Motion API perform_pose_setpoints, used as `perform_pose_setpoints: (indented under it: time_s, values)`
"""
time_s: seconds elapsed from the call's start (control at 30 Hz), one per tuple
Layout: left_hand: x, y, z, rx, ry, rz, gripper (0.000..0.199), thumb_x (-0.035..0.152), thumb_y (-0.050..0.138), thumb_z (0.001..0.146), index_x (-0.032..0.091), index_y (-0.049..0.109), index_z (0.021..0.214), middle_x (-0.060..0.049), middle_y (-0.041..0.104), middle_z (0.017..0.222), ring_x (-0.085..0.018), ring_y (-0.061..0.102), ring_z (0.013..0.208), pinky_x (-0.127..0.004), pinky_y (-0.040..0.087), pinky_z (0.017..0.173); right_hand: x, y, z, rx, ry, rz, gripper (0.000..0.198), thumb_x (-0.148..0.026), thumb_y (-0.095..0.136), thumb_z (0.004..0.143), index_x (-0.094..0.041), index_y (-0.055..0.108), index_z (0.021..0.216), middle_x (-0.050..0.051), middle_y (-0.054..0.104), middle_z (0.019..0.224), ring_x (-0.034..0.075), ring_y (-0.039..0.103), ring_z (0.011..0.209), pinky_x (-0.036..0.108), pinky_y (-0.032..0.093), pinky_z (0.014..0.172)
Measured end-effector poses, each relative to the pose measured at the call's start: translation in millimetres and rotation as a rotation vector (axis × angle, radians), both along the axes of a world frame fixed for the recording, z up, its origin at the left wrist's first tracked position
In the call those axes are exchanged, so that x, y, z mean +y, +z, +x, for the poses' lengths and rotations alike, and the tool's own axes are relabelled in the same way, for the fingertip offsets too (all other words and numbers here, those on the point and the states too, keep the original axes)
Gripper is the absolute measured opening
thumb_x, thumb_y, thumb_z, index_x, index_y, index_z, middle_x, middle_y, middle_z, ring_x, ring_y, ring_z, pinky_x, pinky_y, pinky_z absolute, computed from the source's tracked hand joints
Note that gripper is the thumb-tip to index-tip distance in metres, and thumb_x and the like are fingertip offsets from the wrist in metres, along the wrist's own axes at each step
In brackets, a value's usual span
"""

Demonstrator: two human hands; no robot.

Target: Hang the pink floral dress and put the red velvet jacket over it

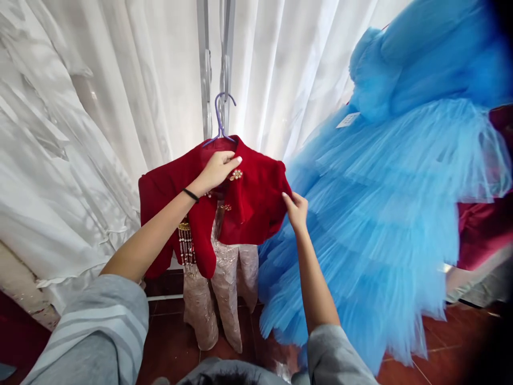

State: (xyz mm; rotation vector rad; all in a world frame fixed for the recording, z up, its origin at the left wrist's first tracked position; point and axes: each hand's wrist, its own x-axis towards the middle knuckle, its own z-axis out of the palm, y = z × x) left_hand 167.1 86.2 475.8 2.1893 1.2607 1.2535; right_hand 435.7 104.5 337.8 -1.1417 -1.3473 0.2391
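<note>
A short red velvet jacket [260, 187] with pearl-like brooches and a beaded tassel hangs on a purple hanger [219, 120]. Pale pink, shiny patterned trousers [228, 283] hang below it. My left hand [218, 170] grips the jacket near the collar, with the thumb lying across the front above a brooch [236, 175]. At the jacket's right-hand sleeve edge, my right hand [296, 210] pinches the red cloth between thumb and fingers. The beaded tassel [186, 243] dangles below my left forearm.
A large blue tiered tulle dress [372, 214] with a white tag [348, 120] stands close on the right. White curtains [160, 69] and a metal rack post [204, 69] are behind. White garments [60, 160] hang at left above the red tiled floor [168, 331].
</note>
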Motion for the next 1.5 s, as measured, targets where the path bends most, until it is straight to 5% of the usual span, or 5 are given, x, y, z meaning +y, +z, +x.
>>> perform_pose_setpoints:
  time_s: [0.43, 0.7, 1.07, 1.33, 1.5]
  values:
    - [-20, -32.8, -71, 1.026, -0.009, 0.456, 0.01, 0.015, 0.06, 0.081, 0.02, 0.067, 0.075, -0.006, 0.066, 0.08, -0.022, 0.059, 0.089, -0.046, 0.028, 0.11, -73, -33, -94, -0.311, -0.207, 0.053, 0.036, -0.035, 0.045, 0.091, -0.016, 0.054, 0.12, 0.014, 0.064, 0.107, 0.024, 0.059, 0.099, 0.041, 0.049, 0.092]
    - [-8, 27.5, -45, 0.866, 0.126, 0.508, 0.023, 0.015, 0.045, 0.091, 0.019, 0.065, 0.081, -0.009, 0.067, 0.084, -0.025, 0.061, 0.088, -0.046, 0.033, 0.094, -33, -60, -183, -0.611, -0.164, -0.28, 0.032, -0.022, 0.049, 0.087, -0.007, 0.057, 0.114, 0.021, 0.06, 0.112, 0.029, 0.054, 0.103, 0.04, 0.045, 0.087]
    - [-5, 12.6, -42, 1.071, 0.135, 0.779, 0.015, 0.028, 0.057, 0.092, 0.014, 0.062, 0.09, -0.007, 0.071, 0.076, -0.021, 0.064, 0.069, -0.033, 0.034, 0.071, -95, -8, -135, 0.377, 0.749, 0.011, 0.033, -0.051, 0.065, 0.078, -0.02, 0.06, 0.068, -0.001, 0.057, 0.061, 0.013, 0.048, 0.055, 0.027, 0.042, 0.054]
    - [8, -12.2, -45, 1.003, 0.116, 0.674, 0.021, 0.014, 0.049, 0.09, 0.014, 0.067, 0.101, -0.014, 0.071, 0.102, -0.027, 0.064, 0.1, -0.042, 0.037, 0.093, -69, -77, -233, -0.419, 0.779, -0.131, 0.052, -0.018, 0.057, 0.084, -0.015, 0.051, 0.136, 0.015, 0.059, 0.132, 0.024, 0.053, 0.123, 0.043, 0.04, 0.108]
    - [-40, -52.2, -19, 0.682, 0.277, 0.718, 0.056, 0.042, 0.051, 0.092, 0.013, 0.047, 0.14, -0.021, 0.044, 0.148, -0.036, 0.038, 0.137, -0.052, 0.025, 0.11, -99, -133, -205, 0.111, 0.558, -0.241, 0.018, -0.03, 0.056, 0.084, -0.021, 0.065, 0.097, 0.005, 0.07, 0.095, 0.019, 0.063, 0.088, 0.035, 0.05, 0.083]
